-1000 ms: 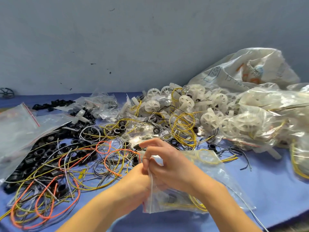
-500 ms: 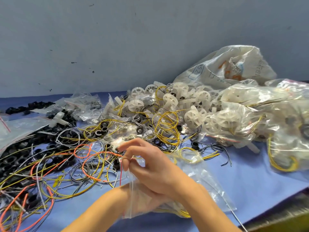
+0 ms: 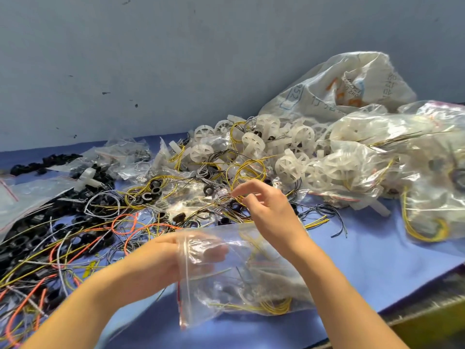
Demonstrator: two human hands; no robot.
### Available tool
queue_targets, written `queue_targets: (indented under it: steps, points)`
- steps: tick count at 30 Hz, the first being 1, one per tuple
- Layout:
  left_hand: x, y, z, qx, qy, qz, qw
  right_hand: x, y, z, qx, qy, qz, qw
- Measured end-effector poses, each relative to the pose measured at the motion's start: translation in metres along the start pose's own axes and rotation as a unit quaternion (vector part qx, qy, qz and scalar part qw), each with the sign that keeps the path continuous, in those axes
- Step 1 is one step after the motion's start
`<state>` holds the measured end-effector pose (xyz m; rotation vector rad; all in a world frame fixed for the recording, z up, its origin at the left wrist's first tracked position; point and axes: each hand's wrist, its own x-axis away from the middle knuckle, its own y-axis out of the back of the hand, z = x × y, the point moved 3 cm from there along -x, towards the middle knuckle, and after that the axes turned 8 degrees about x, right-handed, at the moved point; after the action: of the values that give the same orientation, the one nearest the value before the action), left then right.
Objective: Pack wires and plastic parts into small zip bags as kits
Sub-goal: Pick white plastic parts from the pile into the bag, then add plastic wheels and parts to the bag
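Observation:
My left hand [image 3: 161, 255] holds a clear zip bag [image 3: 241, 280] by its mouth, fingers showing through the plastic. Yellow wires [image 3: 266, 307] and a dark part lie inside it. My right hand [image 3: 264, 205] reaches past the bag into the pile, and its thumb and fingers pinch a small grey wire coil [image 3: 224, 197]. Loose yellow, orange and grey wires [image 3: 105, 227] and black rings [image 3: 153, 191] spread over the blue table [image 3: 364, 250]. White plastic wheels [image 3: 292, 165] are heaped behind.
Filled clear bags [image 3: 402, 172] and a large white sack [image 3: 352, 89] stand at the right against a grey wall. An empty zip bag [image 3: 22, 200] lies at the left. The table's front edge [image 3: 415, 301] runs close on the right.
My right hand let go of the bag's mouth and reached forward to the grey wire coil. My left hand now holds the bag alone. The camera turned left.

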<state>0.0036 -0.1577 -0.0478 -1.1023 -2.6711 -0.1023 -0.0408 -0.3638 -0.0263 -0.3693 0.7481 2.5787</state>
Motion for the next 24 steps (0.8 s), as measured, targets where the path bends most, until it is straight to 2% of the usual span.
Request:
queue_targets:
  steps: [2,6,8,11,14,19,24]
  points:
    - [-0.001,0.017,0.002,0.056,0.036,-0.037,0.997,0.0,-0.001,-0.007,0.019,-0.014,0.001,1.0]
    - [-0.011,0.049,-0.014,0.075,-0.018,-0.235,0.969,-0.004,-0.004,-0.022,0.104,-0.036,0.01,0.994]
    - [-0.023,0.048,-0.022,0.073,-0.032,-0.257,0.963,-0.008,-0.005,-0.028,0.151,-0.049,0.019,0.987]
    - [-0.04,0.035,-0.03,0.05,-0.043,-0.248,0.967,-0.013,-0.008,-0.037,0.19,-0.059,0.03,0.98]
    - [-0.059,0.024,-0.034,-0.08,-0.075,-0.256,0.96,-0.017,-0.014,-0.041,0.211,-0.058,0.052,0.974]
    - [-0.076,0.034,-0.025,-0.345,-0.098,-0.288,0.888,-0.019,-0.025,-0.039,0.238,-0.044,0.081,0.967]
    - [-0.08,0.035,-0.009,-0.436,-0.071,-0.257,0.86,-0.019,-0.046,-0.023,0.208,0.016,0.114,0.971]
